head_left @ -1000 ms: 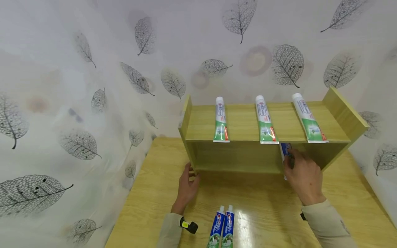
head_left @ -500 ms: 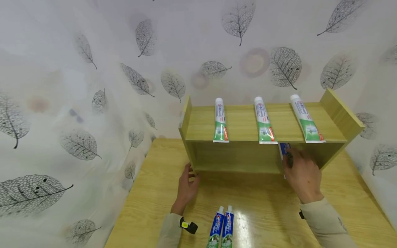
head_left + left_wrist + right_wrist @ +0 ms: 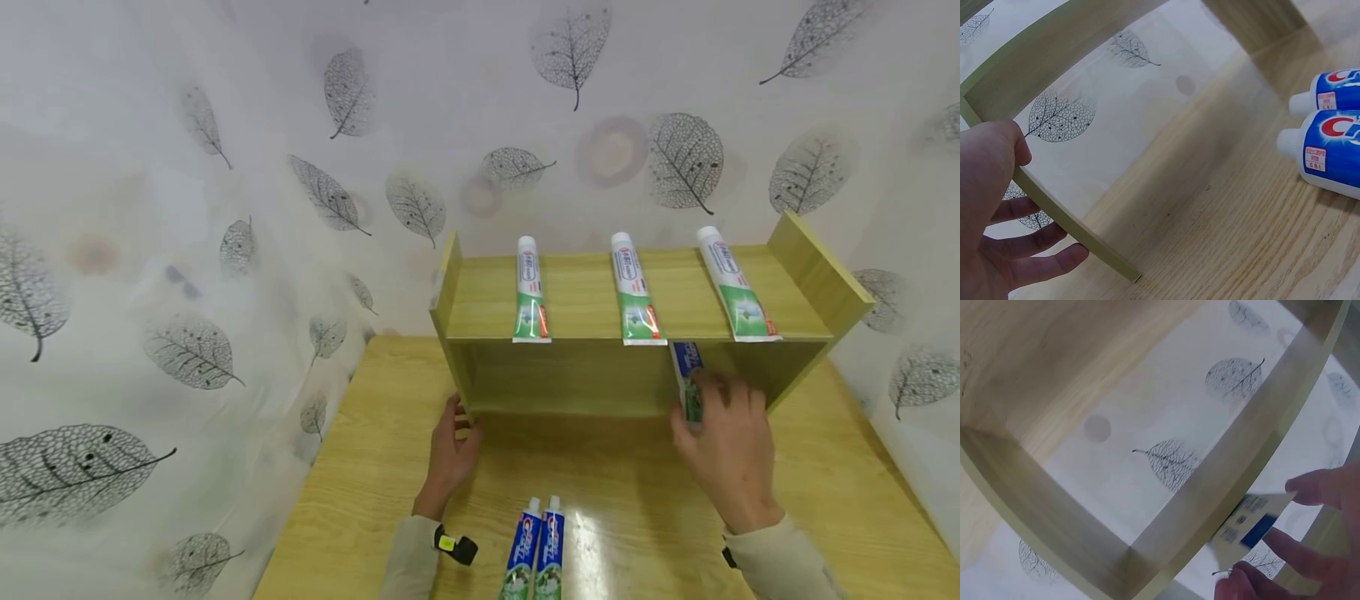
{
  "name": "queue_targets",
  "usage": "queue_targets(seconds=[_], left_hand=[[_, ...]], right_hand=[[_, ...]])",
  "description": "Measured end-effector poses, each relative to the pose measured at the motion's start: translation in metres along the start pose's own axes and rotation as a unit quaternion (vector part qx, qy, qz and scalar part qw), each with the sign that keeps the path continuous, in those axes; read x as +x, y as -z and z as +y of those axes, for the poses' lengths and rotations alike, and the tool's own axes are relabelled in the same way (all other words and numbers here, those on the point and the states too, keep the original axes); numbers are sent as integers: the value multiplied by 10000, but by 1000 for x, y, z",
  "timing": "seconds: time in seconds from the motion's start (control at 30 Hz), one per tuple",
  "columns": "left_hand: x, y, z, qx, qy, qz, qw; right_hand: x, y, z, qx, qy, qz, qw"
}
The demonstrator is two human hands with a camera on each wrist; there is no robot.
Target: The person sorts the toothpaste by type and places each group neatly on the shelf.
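Observation:
The right hand [image 3: 731, 450] holds a blue toothpaste tube [image 3: 688, 375] inside the lower level of a small wooden shelf [image 3: 570, 379]. In the right wrist view its thumb and fingers are at opposite edges of the tube's flat end [image 3: 1247, 528], which sticks out past the board. At the shelf's lower left, the left hand [image 3: 452, 454] grips the side panel [image 3: 1054, 206], thumb on one face and fingers on the other. White-and-green toothpaste tubes [image 3: 634, 287] lie apart on the top board, caps toward the wall. The upper part of the blue tube is hidden beneath that board.
Two more blue toothpaste tubes [image 3: 550, 550] lie side by side on the wooden table [image 3: 352, 492], in front of the shelf and right of the left forearm. Behind the shelf stands a wall [image 3: 480, 100] with a leaf pattern.
The right hand has come slightly toward the person, its thumb now near the blue tube's lower end. The left hand stays on the side panel. The view has shifted a little.

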State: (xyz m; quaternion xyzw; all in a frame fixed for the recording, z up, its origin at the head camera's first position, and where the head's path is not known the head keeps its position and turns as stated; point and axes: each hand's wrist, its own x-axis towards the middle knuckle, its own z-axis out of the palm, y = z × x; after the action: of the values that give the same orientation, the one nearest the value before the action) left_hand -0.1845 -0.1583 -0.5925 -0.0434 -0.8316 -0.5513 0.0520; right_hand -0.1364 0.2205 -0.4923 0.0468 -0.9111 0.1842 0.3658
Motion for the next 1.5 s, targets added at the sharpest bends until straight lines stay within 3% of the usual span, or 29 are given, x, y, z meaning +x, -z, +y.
queue_targets(seconds=[0.17,0.47,0.8,1.2,1.5], left_hand=[[0,2,0,42,35,7,10000],[-1,2,0,49,6,47,10000],[-1,1,1,73,75,45,9999],[-3,-1,-3,100,27,14,9999],[-1,0,2,60,23,18,10000]], right_hand=[[-11,-7,-12,196,463,393,9980],[-38,-27,-39,847,946,636,9899],[-74,-41,-54,1349,1134,38,9843],[-103,-44,-69,1477,1063,-488,9821],[-126,-51,-84,1296,788,-1419,9782]])
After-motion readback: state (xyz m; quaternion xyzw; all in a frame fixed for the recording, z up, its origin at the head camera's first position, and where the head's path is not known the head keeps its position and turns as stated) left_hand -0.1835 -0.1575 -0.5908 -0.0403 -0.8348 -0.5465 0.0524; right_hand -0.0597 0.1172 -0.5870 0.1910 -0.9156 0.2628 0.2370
